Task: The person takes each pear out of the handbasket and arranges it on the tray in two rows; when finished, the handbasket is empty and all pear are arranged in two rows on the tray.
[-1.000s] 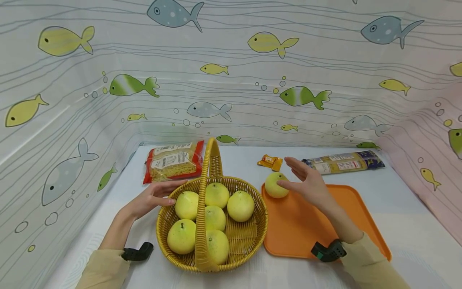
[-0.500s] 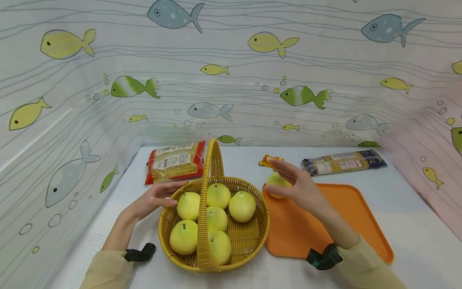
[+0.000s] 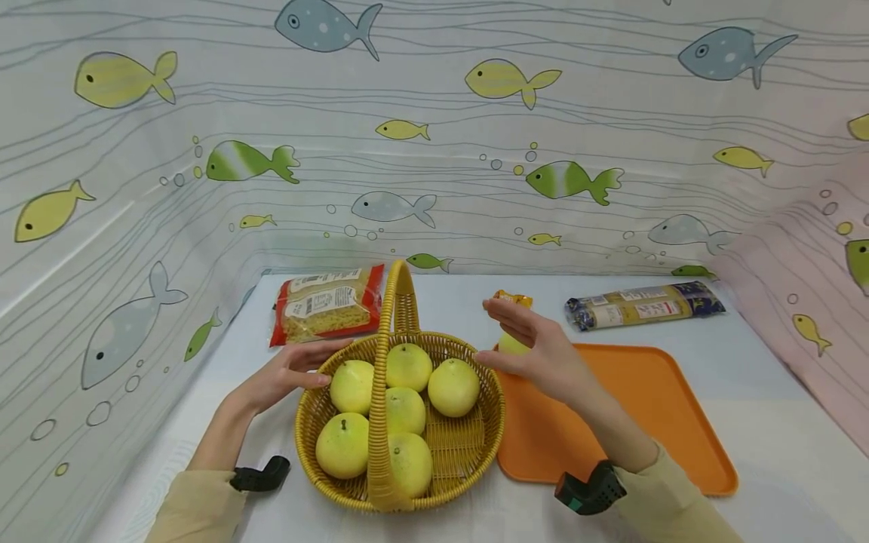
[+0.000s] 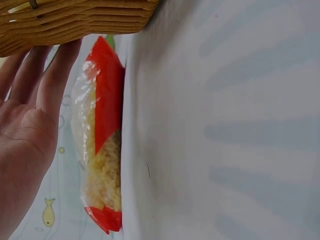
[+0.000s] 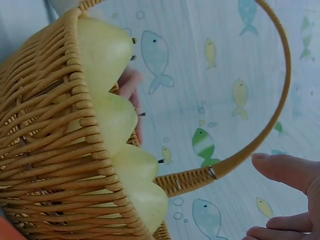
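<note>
A yellow wicker basket (image 3: 458,452) with a tall handle holds several pale yellow-green pears (image 3: 453,388). My left hand (image 3: 274,381) is at the basket's left rim, thumb toward a pear inside and fingers extended along the outside. In the left wrist view, the fingertips reach the basket's woven side. My right hand (image 3: 543,362) is held up beside the basket's right rim, fingers extended, thumb spread apart, nothing between them. Partly behind it, another pear (image 3: 511,345) shows by the corner of an orange tray (image 3: 631,407). The right wrist view has the right thumb overlapping the basket handle (image 5: 232,162).
A red-edged clear bag of pasta (image 3: 326,305) lies behind the basket at left. Farther back are a small orange packet (image 3: 516,299) and a long dark-ended pack of noodles (image 3: 648,305). A fish-printed cloth wall (image 3: 468,226) encloses the back and sides.
My right hand has moved left from over the tray toward the basket's right rim, covering more of the pear there. The left hand has stayed at the left rim.
</note>
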{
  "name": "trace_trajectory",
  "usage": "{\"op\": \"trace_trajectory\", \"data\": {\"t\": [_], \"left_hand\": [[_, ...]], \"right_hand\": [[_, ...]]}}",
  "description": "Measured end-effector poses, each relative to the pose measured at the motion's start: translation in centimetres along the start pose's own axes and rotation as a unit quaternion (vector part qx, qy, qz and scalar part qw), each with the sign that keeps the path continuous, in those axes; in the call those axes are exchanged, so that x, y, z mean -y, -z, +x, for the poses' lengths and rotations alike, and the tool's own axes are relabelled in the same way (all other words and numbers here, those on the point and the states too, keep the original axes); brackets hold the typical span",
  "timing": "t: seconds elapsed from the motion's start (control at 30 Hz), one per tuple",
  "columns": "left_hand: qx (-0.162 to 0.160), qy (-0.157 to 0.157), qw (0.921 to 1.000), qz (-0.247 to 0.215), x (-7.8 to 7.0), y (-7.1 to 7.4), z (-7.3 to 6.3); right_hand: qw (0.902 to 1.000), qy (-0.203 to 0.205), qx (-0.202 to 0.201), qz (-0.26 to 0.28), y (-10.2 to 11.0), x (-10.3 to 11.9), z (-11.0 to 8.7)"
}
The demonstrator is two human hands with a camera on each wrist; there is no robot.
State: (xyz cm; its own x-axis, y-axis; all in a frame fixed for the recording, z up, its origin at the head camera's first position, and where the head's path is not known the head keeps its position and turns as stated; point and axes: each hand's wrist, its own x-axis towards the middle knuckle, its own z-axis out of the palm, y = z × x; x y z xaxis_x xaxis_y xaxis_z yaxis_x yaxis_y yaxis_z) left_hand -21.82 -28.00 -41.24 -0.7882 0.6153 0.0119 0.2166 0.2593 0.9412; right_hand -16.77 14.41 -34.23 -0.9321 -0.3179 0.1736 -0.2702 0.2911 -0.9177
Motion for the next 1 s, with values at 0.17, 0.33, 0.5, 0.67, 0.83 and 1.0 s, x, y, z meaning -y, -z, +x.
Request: {"op": "trace_trajectory", "data": {"t": [0.17,0.33,0.5,0.67,0.83,1.0], "left_hand": [[0.002,0.0,1.0,-0.002,0.0,-0.1,0.0],[0.0,0.001,1.0,0.0,-0.1,-0.2,-0.1],[0.0,-0.003,1.0,0.002,0.0,-0.1,-0.1],[0.002,-0.007,1.0,0.005,0.0,0.0,-0.1],[0.001,-0.005,1.0,0.005,-0.1,0.0,-0.1],[-0.001,-0.003,1.0,0.005,-0.2,0.0,-0.1]], "right_hand": [[0.9999,0.001,0.006,-0.008,-0.7,-0.5,0.0],[0.9996,0.006,0.025,-0.009,-1.9,-1.1,0.0],[0.9991,0.008,0.036,-0.02,-2.9,-1.6,0.2],[0.999,0.003,0.04,-0.019,-3.5,-1.9,0.2],[0.9988,0.0,0.047,-0.016,-4.2,-2.2,0.2],[0.9988,-0.006,0.042,-0.025,-4.8,-2.1,0.1]]}}
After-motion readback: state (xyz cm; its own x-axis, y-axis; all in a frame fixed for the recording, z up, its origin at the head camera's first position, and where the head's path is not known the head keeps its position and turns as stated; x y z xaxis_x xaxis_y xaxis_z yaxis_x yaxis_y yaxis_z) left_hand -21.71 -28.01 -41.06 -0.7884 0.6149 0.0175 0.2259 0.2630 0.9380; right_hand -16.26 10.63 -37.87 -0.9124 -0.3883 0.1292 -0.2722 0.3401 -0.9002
